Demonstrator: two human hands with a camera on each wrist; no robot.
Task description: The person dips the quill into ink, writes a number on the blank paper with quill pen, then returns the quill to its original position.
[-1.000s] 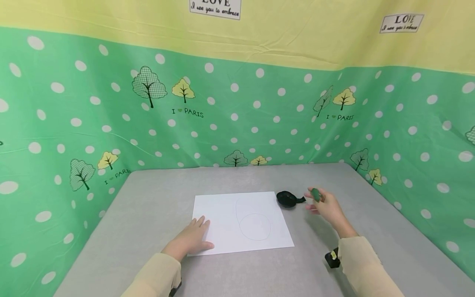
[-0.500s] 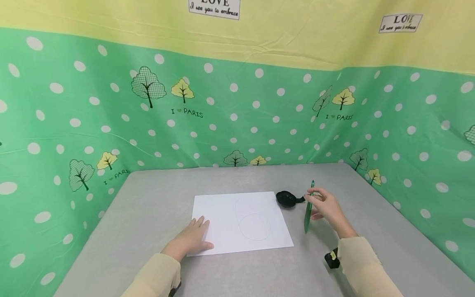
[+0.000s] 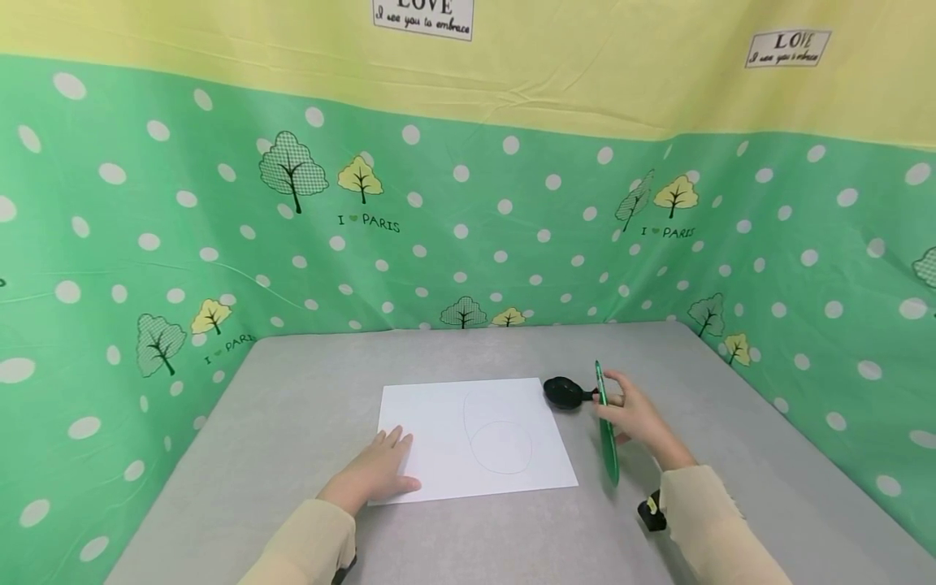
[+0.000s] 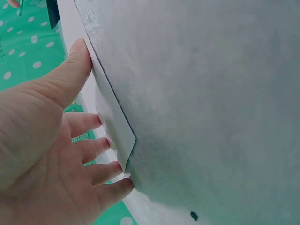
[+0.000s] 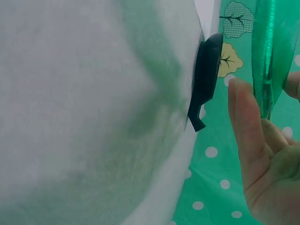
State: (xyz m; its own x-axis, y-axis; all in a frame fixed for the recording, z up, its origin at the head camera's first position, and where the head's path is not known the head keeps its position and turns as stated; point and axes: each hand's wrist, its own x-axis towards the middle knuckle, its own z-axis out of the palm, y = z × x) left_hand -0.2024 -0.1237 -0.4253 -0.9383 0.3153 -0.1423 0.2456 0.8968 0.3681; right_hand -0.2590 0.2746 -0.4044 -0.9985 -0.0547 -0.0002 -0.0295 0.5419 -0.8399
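A white sheet of paper [image 3: 424, 439] lies on the table, faintly marked with a circle and a curved line. My left hand [image 3: 376, 470] rests with spread, straight fingers on its near left corner; the left wrist view shows the thumb [image 4: 77, 58] along the edge. My right hand [image 3: 638, 416] holds a long, thin, translucent green item [image 3: 608, 455] upright between thumb and fingers, right of the paper. Up close, a finely ridged strip runs along this green item [image 5: 268, 51]; its kind is unclear. Beside that hand sits a small black pan [image 3: 563, 392], its handle partly behind the green item.
The grey table [image 3: 307, 366] ends at a green dotted curtain [image 3: 409, 276] behind and on both sides. Dark wrist cameras, such as the right one [image 3: 652, 513], hang below the sleeves.
My right hand has turned the green item from end-on to its long side and brought it slightly left and nearer. My left hand, the paper and the pan have stayed put.
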